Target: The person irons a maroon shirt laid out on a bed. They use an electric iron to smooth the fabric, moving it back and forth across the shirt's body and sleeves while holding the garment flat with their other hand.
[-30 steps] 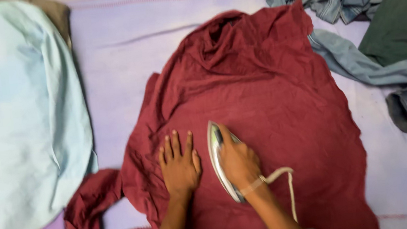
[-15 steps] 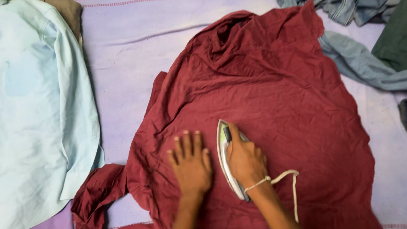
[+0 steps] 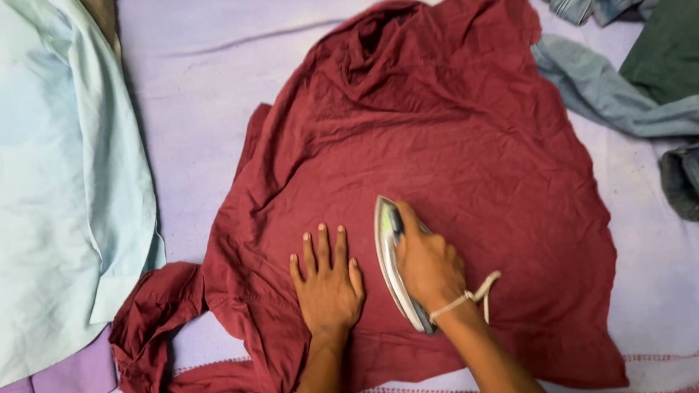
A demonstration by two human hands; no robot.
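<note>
Iron (image 3: 397,262) nudged forward, between hands

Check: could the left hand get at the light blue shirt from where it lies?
Probably yes. The left hand lies flat on the maroon garment, holding nothing, and only garment and purple cloth lie between it and the light blue shirt.

right hand (image 3: 431,267) gripping iron (image 3: 394,260), maroon garment (image 3: 447,144)

Iron (image 3: 396,260) on garment (image 3: 448,153), shirt (image 3: 33,193) left, clothes pile (image 3: 660,47) right.
</note>
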